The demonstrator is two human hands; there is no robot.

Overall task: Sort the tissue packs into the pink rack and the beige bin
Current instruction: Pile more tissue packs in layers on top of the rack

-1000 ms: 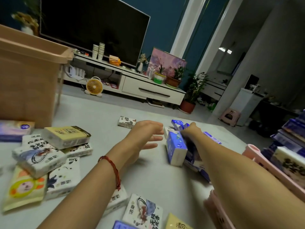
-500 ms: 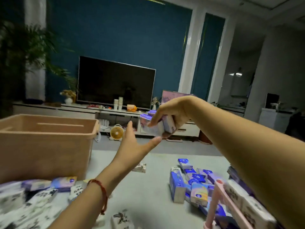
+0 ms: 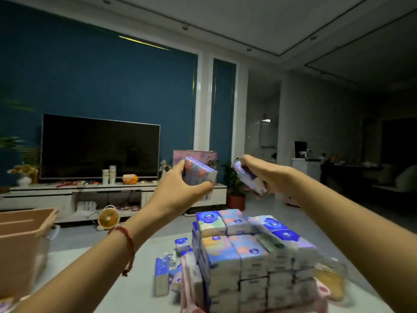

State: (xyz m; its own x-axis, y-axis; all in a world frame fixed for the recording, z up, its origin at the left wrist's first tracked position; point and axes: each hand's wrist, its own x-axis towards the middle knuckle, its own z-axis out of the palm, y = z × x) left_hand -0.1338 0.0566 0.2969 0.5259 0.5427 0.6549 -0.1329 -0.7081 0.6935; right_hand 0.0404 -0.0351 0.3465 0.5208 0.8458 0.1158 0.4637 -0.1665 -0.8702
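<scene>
Both hands are raised above the table. My left hand grips a blue-and-pink tissue pack. My right hand grips a second, purple-and-white tissue pack. Below them a tall stack of blue tissue packs fills the pink rack, whose frame shows only at the stack's lower left. The beige bin stands at the left edge. A few loose packs lie and stand on the table left of the stack.
A TV on a white console runs along the blue far wall, with paper cups on it and a small fan on the floor in front. A potted plant stands right of the console. The white table carries bin, rack and packs.
The view tilted upward. My right hand lifted packs from the table pile; my left hand rose and took one, so each hand now holds a pack above the rack's stack.
</scene>
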